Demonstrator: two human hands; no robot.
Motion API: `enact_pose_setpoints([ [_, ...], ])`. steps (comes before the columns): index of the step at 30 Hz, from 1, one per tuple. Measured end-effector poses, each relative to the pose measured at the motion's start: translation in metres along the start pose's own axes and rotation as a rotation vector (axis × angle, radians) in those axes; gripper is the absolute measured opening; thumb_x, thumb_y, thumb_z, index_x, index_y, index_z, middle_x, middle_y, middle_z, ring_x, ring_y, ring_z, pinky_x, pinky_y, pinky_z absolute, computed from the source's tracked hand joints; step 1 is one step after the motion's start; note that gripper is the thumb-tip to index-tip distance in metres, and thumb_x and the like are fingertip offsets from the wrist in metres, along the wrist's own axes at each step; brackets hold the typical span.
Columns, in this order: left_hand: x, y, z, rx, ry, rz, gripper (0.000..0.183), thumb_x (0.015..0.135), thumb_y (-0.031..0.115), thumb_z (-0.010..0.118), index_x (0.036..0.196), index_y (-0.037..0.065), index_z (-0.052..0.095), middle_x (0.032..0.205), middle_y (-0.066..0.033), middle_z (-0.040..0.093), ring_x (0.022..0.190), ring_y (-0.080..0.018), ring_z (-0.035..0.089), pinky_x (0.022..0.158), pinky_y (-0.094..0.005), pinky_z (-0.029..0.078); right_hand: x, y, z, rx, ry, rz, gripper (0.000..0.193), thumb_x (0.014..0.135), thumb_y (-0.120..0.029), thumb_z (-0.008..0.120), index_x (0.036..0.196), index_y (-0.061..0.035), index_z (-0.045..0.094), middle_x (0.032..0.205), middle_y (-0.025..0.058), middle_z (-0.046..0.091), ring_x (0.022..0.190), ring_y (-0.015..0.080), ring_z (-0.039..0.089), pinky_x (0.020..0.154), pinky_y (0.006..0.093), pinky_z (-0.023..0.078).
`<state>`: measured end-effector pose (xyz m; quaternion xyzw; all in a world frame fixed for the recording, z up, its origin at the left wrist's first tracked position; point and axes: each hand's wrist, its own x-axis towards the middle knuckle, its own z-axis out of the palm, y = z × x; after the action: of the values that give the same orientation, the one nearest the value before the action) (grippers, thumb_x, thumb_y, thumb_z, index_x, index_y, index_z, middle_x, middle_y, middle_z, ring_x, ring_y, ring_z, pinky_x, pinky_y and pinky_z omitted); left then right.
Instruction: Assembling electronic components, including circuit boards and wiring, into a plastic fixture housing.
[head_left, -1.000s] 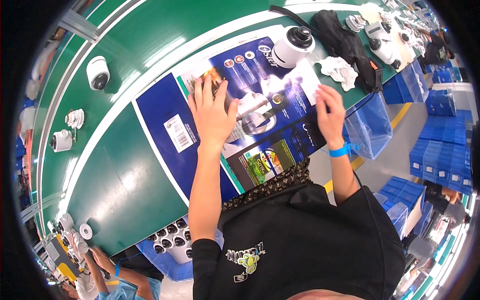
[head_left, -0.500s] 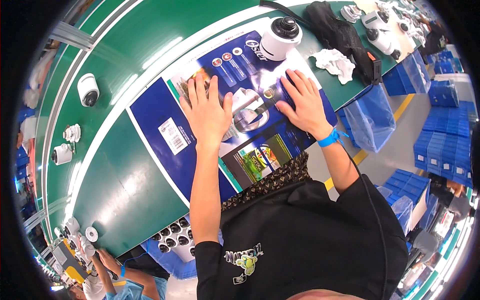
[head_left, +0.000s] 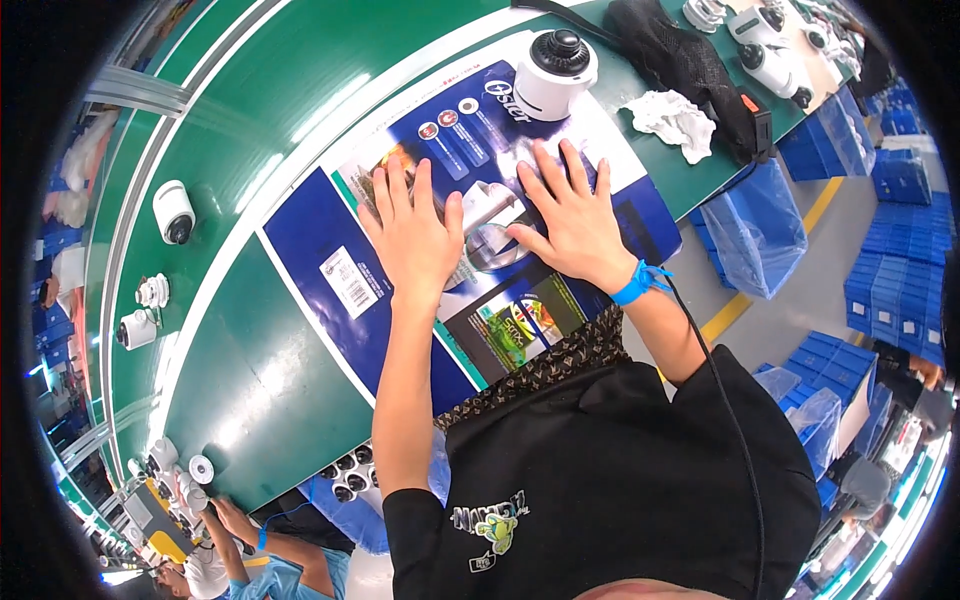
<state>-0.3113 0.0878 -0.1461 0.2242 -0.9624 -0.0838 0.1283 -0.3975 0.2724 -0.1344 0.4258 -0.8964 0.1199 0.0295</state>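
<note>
Under both my palms lies a flat, glossy printed cardboard sheet [head_left: 310, 225] in blue, white and black, with food and appliance pictures. My left hand [head_left: 415, 240] rests flat on its middle, fingers spread. To the right, my right hand [head_left: 575, 225] also lies on the sheet with fingers apart and thumb pointing left. Neither hand grips anything. A white dome camera [head_left: 555, 88] with a black top stands upright on the sheet's far edge, beyond my right fingers. A blue strap [head_left: 642, 283] with a cord circles my right wrist.
A crumpled white cloth [head_left: 675, 125] and a black mesh bag [head_left: 668, 62] lie on the green table [head_left: 255, 375]. More cameras [head_left: 174, 212] sit at the left and far right. Blue bins [head_left: 755, 235] stand beyond the right edge. A co-worker's hands [head_left: 235, 520] are at lower left.
My right hand has slid left across the sheet, closer to my left hand. My left hand stays nearly in place. The whole view has shifted slightly.
</note>
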Motion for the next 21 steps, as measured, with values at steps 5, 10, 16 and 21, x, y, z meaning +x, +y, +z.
enact_pose_setpoints([
  [5,0.011,-0.014,-0.028,0.017,-0.152,0.076,0.069,0.082,0.052,0.059,0.138,0.015,0.044,0.15,-0.0132,0.029,0.14,-0.0329,0.02,0.108,-0.0613,0.015,0.001,0.002,-0.004,-0.041,-0.016,0.002,0.062,0.085,-0.052,0.054,0.137,-0.02,0.044,0.15,0.0042,0.031,0.136,0.0378,0.025,0.1,0.0689,0.019],
  [10,0.001,-0.061,-0.018,0.084,-0.163,0.086,0.076,0.081,0.062,0.053,0.142,0.018,0.038,0.153,-0.0135,0.022,0.141,-0.0355,0.017,0.106,-0.0639,0.017,0.004,-0.003,-0.004,-0.047,-0.022,-0.005,0.064,0.083,-0.056,0.053,0.135,-0.0185,0.048,0.15,0.0051,0.03,0.138,0.0361,0.022,0.1,0.0714,0.018],
  [16,0.001,-0.057,-0.023,0.107,-0.173,0.062,0.082,0.078,0.067,0.054,0.142,0.018,0.039,0.153,-0.0134,0.022,0.141,-0.0412,0.014,0.103,-0.0704,0.014,0.008,-0.009,-0.009,-0.044,-0.077,0.026,0.07,0.081,-0.055,0.057,0.139,-0.0195,0.043,0.153,0.0057,0.023,0.14,0.0382,0.016,0.101,0.0714,0.015],
  [21,0.001,-0.056,-0.021,0.071,-0.172,0.058,0.083,0.077,0.068,0.054,0.141,0.018,0.039,0.152,-0.013,0.023,0.14,-0.0401,0.015,0.103,-0.0698,0.014,0.007,-0.006,-0.005,-0.078,-0.1,0.009,0.071,0.081,-0.054,0.058,0.14,-0.0177,0.043,0.152,0.005,0.026,0.14,0.0366,0.018,0.101,0.0704,0.014],
])
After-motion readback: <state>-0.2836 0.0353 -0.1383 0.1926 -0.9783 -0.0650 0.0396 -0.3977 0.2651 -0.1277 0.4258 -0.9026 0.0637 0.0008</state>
